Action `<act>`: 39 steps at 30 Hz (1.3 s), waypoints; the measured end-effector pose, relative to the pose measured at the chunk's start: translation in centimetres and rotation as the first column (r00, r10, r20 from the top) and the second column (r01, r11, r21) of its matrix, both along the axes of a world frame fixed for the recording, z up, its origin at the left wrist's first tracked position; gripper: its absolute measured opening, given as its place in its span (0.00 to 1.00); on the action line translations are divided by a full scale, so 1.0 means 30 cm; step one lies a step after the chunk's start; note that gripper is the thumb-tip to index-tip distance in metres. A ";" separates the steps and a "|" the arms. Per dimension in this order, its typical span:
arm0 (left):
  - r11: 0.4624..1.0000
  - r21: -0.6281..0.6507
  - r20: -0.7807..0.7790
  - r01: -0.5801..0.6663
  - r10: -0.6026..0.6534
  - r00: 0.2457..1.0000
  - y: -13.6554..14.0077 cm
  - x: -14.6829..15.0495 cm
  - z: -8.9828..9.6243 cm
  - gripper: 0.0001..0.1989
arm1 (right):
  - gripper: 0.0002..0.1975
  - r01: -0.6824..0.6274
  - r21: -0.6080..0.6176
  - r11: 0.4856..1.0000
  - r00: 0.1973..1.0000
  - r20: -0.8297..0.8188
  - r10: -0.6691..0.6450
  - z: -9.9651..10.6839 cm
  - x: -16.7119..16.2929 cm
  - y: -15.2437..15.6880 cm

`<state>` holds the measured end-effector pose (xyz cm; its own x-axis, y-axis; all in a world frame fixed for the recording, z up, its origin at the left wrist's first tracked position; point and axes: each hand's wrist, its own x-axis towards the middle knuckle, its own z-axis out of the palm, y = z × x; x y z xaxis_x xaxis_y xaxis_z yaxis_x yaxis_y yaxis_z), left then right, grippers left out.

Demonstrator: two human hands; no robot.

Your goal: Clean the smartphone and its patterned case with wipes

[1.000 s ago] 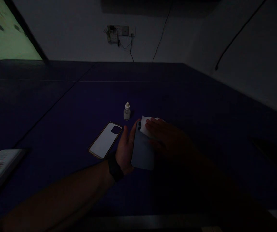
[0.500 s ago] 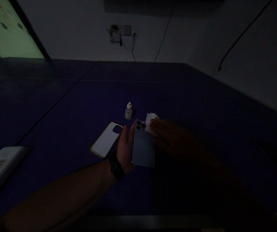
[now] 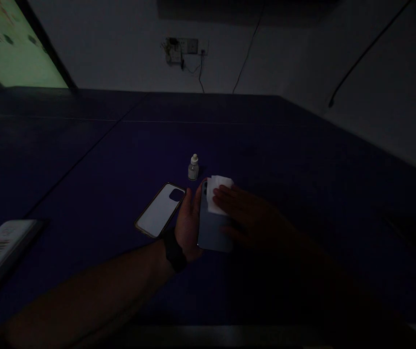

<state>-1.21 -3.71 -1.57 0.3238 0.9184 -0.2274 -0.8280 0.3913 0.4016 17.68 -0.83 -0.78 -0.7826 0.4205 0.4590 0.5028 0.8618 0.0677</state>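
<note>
A blue-grey smartphone (image 3: 213, 232) rests back side up in my left hand (image 3: 188, 223), which is closed around its left edge and wears a dark watch at the wrist. My right hand (image 3: 246, 211) presses a folded white tissue (image 3: 217, 203) flat on the upper part of the phone's back, covering most of the camera lenses. Left of the phone lies a pale phone case (image 3: 160, 211) with a dark rim and a camera cutout. Just beyond my hands a small dropper bottle (image 3: 193, 169) with a white cap stands upright.
A white box-like packet (image 3: 2, 252) lies at the left on the dark blue table (image 3: 138, 145). Sockets with plugs and cables (image 3: 182, 48) are on the far wall. The room is dim, and a lit glass pane (image 3: 15, 48) shows at upper left.
My right hand has slid the tissue leftward across the phone's back, over the camera lenses that showed before. The left hand and phone have stayed in place.
</note>
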 end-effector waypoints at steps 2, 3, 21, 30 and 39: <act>1.000 0.000 0.000 -0.003 0.003 1.000 0.001 0.001 -0.001 0.30 | 0.25 0.043 0.004 0.999 0.999 -0.017 -0.043 -0.001 -0.002 0.000; 1.000 -0.003 -0.002 0.003 -0.003 1.000 0.001 0.002 -0.001 0.30 | 0.24 0.070 0.002 0.998 0.997 -0.030 -0.070 0.000 -0.001 0.001; 0.998 -0.061 -0.019 -0.001 -0.001 1.000 0.004 0.003 0.025 0.30 | 0.22 -0.037 -0.004 0.999 0.999 -0.017 0.037 0.019 -0.021 -0.024; 0.997 -0.077 -0.037 -0.011 0.008 0.999 0.005 0.005 0.015 0.30 | 0.19 -0.064 0.000 0.998 0.996 -0.058 0.064 0.026 -0.013 -0.020; 0.996 -0.092 -0.028 -0.003 0.000 1.000 0.005 0.005 0.025 0.31 | 0.15 -0.106 -0.010 0.994 0.992 -0.074 0.105 0.033 -0.016 -0.030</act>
<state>-1.04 -3.55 -0.82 0.3148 0.8938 -0.3195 -0.8177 0.4263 0.3868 17.21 -1.73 0.21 -0.7875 0.3440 0.5115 0.4122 0.9108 0.0220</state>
